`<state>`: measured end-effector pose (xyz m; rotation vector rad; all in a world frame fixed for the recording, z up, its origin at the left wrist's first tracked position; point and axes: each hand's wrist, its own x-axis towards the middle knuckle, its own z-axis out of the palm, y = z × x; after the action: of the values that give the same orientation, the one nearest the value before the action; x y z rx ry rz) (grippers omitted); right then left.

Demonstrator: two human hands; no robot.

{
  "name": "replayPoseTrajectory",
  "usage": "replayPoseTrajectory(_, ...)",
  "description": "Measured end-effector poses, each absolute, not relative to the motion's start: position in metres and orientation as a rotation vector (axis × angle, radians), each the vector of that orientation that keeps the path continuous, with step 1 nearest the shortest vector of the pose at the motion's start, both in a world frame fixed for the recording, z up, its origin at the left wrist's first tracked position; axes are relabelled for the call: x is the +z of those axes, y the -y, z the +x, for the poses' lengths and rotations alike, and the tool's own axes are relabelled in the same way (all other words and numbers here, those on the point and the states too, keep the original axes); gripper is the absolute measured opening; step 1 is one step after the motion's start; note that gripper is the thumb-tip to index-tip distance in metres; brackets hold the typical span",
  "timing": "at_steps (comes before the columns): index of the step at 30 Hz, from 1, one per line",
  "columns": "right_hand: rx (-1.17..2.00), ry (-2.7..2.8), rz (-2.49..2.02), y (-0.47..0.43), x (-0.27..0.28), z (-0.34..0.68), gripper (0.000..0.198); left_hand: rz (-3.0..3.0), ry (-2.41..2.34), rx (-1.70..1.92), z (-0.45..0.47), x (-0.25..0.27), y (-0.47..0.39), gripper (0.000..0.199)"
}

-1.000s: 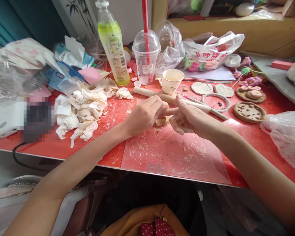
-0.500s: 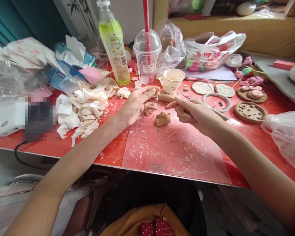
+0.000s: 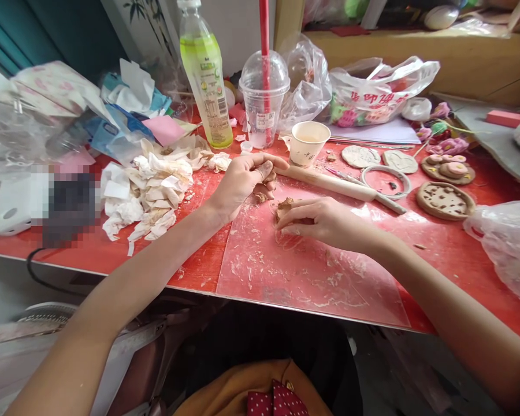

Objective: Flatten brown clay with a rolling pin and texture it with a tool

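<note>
My left hand (image 3: 249, 182) is closed, thumb against curled fingers, around a small piece of brown clay (image 3: 268, 175) that is partly hidden. Under its fingers, another clay bit (image 3: 260, 198) shows near the table. My right hand (image 3: 325, 219) has its fingers laid over and around a larger lump of brown clay (image 3: 285, 205) on the clear plastic sheet (image 3: 277, 271). Only the lump's left and upper part shows. Just behind both hands lies a pale rolling pin (image 3: 338, 184), slanting down to the right.
Crumpled tissues (image 3: 156, 190) are heaped on the left. Along the back stand a green drink bottle (image 3: 205, 86), a domed plastic cup (image 3: 264, 98) and a paper cup (image 3: 307, 144). Clay discs (image 3: 445, 200), a ring-shaped tape roll (image 3: 385, 182) and a plastic bag (image 3: 507, 242) lie to the right.
My right hand has come down from above the rolling pin onto the larger clay lump, uncovering the pin. My left fingers have curled further inward. The view has shifted slightly.
</note>
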<state>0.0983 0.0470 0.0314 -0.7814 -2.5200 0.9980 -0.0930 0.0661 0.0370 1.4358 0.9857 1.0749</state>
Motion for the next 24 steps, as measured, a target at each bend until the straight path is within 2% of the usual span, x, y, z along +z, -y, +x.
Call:
replayPoseTrajectory(5, 0.793, 2.635, -0.809, -0.051, 0.025, 0.099, 0.020, 1.391, -0.936, 1.056, -0.093, 0.037, -0.066, 0.019)
replayPoseTrajectory(12, -0.117, 2.915, -1.059, -0.033, 0.028, 0.089, 0.035, 1.283, -0.916, 1.011, -0.091, 0.039, -0.062, 0.017)
replayPoseTrajectory(15, -0.307, 2.978, -1.103, -0.025, 0.030, 0.083, 0.032, 1.303, -0.904, 1.015, -0.091, 0.040, -0.062, 0.018)
replayPoseTrajectory(19, -0.351, 3.065, -1.082, -0.018, 0.034, 0.078, 0.026, 1.341, -0.937, 0.986, -0.090, 0.039, -0.062, 0.018)
replayPoseTrajectory(24, -0.060, 2.943, -1.131, -0.024, 0.035, 0.081, 0.024, 1.331, -0.987, 0.967, -0.088, 0.039, -0.063, 0.019)
